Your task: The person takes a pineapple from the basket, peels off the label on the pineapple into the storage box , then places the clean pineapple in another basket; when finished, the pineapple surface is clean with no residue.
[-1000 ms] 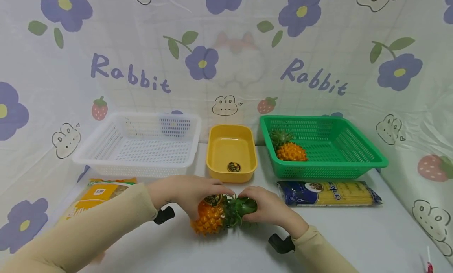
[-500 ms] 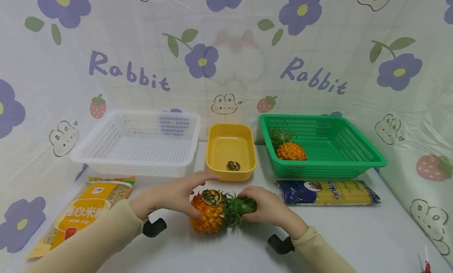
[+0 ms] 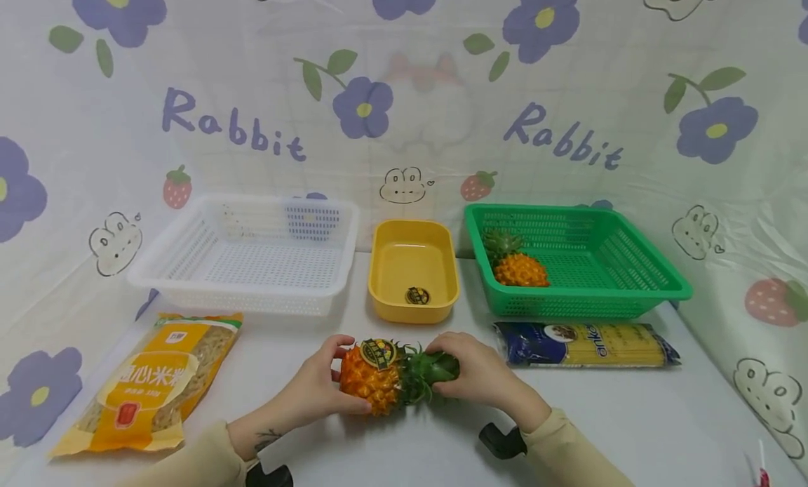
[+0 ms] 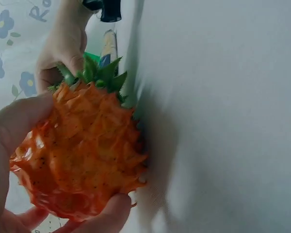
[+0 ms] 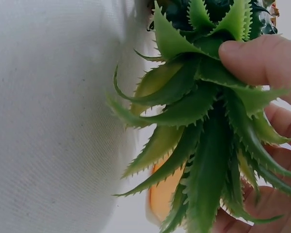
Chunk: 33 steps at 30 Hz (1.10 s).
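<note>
A small orange pineapple [image 3: 371, 378] with a green leafy crown lies on its side on the white table, crown to the right. On its upper side is a round black and yellow label [image 3: 378, 354]. My left hand [image 3: 315, 385] grips the bottom end; in the left wrist view its thumb and fingers [image 4: 111, 213] curl round the fruit. My right hand [image 3: 476, 371] holds the crown, and the right wrist view shows the thumb [image 5: 252, 56] on the toothed leaves [image 5: 208, 155]. A similar label [image 3: 417, 295] is inside the yellow bowl [image 3: 413, 311] beyond the pineapple.
A white basket [image 3: 246, 301] stands at the back left. The green basket [image 3: 581, 301] at the back right holds another pineapple [image 3: 522, 270]. A spaghetti packet [image 3: 587, 344] lies before it; an orange food bag [image 3: 151, 385] lies left. A lollipop [image 3: 764, 473] is partly visible bottom right.
My left hand has come off the pineapple's top and label, drawn back left and closed round its bottom end. The right hand has stayed on the crown.
</note>
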Each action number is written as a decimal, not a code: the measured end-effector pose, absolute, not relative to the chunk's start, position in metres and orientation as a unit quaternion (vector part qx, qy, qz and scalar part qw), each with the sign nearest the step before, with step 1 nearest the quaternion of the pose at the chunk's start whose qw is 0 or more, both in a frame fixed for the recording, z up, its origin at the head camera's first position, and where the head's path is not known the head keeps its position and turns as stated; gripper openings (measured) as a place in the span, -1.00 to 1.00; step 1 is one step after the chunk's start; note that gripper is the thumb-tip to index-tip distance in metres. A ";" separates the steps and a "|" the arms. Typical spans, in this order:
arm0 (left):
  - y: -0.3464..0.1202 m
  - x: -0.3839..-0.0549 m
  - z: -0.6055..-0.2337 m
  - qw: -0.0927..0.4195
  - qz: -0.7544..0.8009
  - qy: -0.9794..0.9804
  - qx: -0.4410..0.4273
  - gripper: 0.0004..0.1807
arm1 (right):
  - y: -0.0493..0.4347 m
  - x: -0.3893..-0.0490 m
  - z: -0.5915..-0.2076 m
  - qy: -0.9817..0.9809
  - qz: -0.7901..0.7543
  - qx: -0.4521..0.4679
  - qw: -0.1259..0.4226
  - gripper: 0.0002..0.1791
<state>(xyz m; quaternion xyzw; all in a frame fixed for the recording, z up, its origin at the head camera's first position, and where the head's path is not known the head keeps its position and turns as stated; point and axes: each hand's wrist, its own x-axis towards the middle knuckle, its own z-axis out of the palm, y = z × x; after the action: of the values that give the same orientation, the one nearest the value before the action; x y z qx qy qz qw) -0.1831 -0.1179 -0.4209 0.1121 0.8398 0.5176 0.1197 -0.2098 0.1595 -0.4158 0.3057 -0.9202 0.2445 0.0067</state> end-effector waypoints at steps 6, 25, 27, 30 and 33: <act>-0.113 -0.189 -0.428 0.102 0.543 0.829 0.087 -0.02 | 0.162 -0.212 -0.419 -0.921 0.248 0.298 0.039 -0.53; -0.102 -0.232 -0.438 0.072 0.582 0.805 0.088 -0.11 | 0.165 -0.241 -0.419 -0.936 0.231 0.262 0.049 -0.54; -0.101 -0.229 -0.430 0.076 0.588 0.801 0.090 -0.12 | 0.165 -0.243 -0.419 -0.936 0.230 0.261 0.048 -0.54; -0.100 -0.226 -0.422 0.080 0.592 0.797 0.092 -0.14 | 0.165 -0.245 -0.419 -0.937 0.232 0.258 0.047 -0.54; -0.100 -0.228 -0.423 0.078 0.591 0.798 0.089 -0.15 | 0.165 -0.245 -0.419 -0.938 0.232 0.253 0.048 -0.54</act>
<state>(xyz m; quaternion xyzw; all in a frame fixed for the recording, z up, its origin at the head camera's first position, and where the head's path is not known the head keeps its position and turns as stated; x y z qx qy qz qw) -0.2284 -0.0998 -0.4229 0.0891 0.7979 0.5911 0.0779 -0.2451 0.1649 -0.4185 0.2527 -0.9381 0.2321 0.0480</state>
